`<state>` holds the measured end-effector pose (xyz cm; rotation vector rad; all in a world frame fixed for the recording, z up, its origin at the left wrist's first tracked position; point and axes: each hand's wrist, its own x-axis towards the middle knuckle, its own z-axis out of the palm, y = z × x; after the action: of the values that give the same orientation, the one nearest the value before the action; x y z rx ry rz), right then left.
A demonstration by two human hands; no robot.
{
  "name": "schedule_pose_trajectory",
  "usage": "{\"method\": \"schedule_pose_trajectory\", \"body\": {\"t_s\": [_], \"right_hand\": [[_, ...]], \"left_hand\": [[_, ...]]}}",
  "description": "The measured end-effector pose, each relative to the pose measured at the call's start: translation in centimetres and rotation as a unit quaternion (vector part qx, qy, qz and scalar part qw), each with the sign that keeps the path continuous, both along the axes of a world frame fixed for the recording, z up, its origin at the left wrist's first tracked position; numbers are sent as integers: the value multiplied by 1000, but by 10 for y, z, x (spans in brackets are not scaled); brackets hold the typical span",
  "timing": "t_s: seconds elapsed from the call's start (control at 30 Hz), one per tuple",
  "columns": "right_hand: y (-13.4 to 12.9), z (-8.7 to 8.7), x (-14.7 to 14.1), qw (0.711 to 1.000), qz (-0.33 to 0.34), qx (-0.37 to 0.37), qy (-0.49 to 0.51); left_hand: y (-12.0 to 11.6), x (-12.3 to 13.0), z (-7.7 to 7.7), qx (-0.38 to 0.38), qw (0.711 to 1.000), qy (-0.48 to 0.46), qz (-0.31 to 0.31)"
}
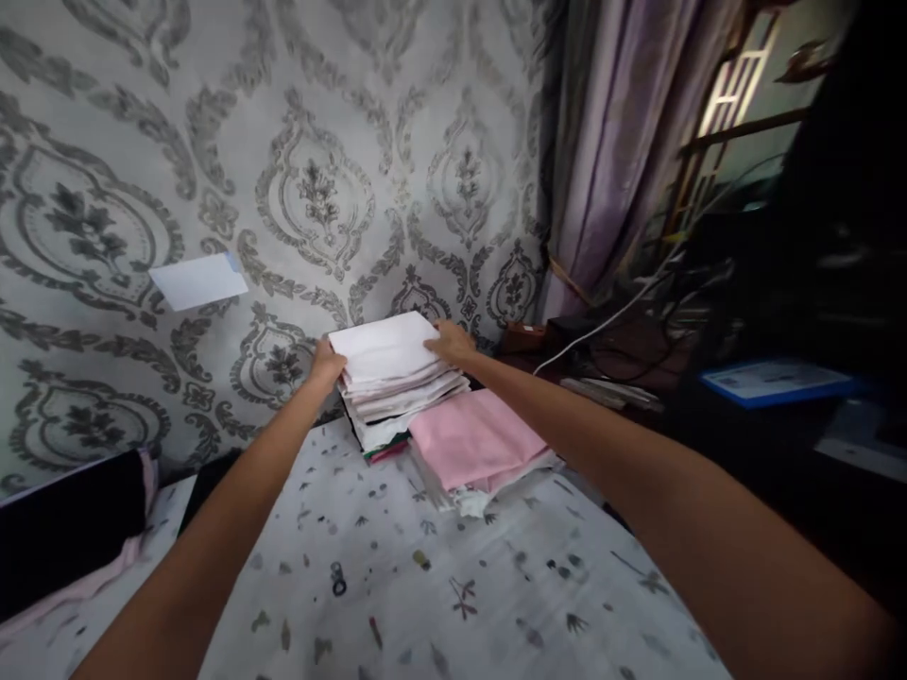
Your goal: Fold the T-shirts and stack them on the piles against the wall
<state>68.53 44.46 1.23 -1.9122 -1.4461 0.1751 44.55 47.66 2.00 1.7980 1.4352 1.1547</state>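
Both arms reach forward to a stack of folded cloths point(397, 392) against the wall. On top lies a white folded cloth point(386, 345). My left hand point(328, 364) grips its left edge, thumb on top and fingers hidden beneath. At the right edge, my right hand point(452, 342) pinches the same white cloth. Lower layers of the stack are mostly white, with green and red edges at the bottom. In front and to the right sits a lower pile topped by a pink folded cloth point(478, 436), partly covered by my right forearm.
A patterned sheet point(397, 586) covers the surface. Black and pink fabric point(71, 529) lies at the left. A white paper point(199, 281) is on the wallpaper. To the right are a purple curtain point(624, 142), a white cable point(602, 326) and a blue-edged flat object point(776, 381).
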Motion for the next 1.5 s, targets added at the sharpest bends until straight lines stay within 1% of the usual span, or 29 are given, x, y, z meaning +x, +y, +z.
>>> {"method": "schedule_pose_trajectory", "body": {"t_s": [0.07,0.13,0.17,0.2,0.23,0.27,0.3,0.33,0.37,0.4,0.43,0.47,0.53,0.6,0.63,0.7,0.77,0.83,0.9,1.03,1.13,1.2,1.27,1.33,1.37,1.4,1.43,1.47,1.5], "right_hand": [[-8,2,-11,999,-5,10,-48],[-19,2,-28,983,-1,89,-160],[-24,0,-37,971,28,131,-200],[-27,-3,-46,961,71,154,-220],[-30,-7,-54,953,124,148,-233],[-31,-11,-60,948,172,119,-238],[-31,-15,-64,946,209,81,-235],[-31,-17,-66,944,232,50,-228],[-31,-19,-66,946,238,28,-220],[-32,-18,-65,950,230,25,-211],[-34,-18,-64,954,216,38,-203],[-39,-17,-63,957,203,61,-197],[-58,-16,-64,957,196,117,-179],[-87,-22,-73,953,229,142,-142],[-104,-27,-80,951,253,136,-116],[-140,-41,-97,945,304,100,-66],[-173,-57,-115,935,347,63,-35],[-200,-71,-131,929,369,32,-19],[-221,-80,-147,926,378,1,-11],[-248,-84,-185,904,423,-60,-11],[-262,-83,-223,881,470,-57,-11],[-272,-85,-254,858,512,-32,-9],[-284,-90,-287,836,548,4,-15],[-299,-99,-319,819,572,38,-29],[-308,-104,-334,811,582,48,-34],[-317,-110,-347,805,591,54,-34],[-326,-114,-358,799,598,53,-28],[-335,-117,-368,798,601,46,-16],[-344,-119,-376,799,600,34,3]], "left_hand": [[-5,-1,0,9,999,-9,46],[-16,-5,-2,19,996,-6,84],[-25,-10,-7,25,995,-2,99],[-36,-18,-15,32,993,4,111],[-49,-28,-25,43,993,12,110],[-65,-42,-38,74,993,29,82],[-82,-60,-51,102,992,55,54],[-100,-81,-64,120,988,91,26],[-119,-105,-75,126,982,141,13],[-136,-133,-83,114,970,212,21],[-151,-162,-89,81,949,301,51],[-163,-193,-90,35,916,386,106],[-179,-255,-87,-6,890,419,179],[-187,-310,-81,-42,864,438,247],[-190,-333,-79,-59,851,445,272],[-193,-368,-77,-89,834,460,291],[-194,-390,-78,-103,829,474,279],[-192,-403,-78,-103,830,485,254],[-190,-411,-77,-99,833,493,231],[-189,-417,-68,-95,841,492,205],[-198,-413,-62,-103,858,469,184],[-216,-403,-59,-120,878,442,140],[-245,-390,-59,-148,897,411,65],[-283,-376,-58,-191,914,354,-43],[-304,-369,-57,-218,921,305,-106],[-324,-364,-56,-267,924,187,-202],[-343,-359,-55,-301,913,76,-266],[-360,-356,-54,-325,893,-17,-312],[-374,-353,-53,-341,871,-93,-342]]}}
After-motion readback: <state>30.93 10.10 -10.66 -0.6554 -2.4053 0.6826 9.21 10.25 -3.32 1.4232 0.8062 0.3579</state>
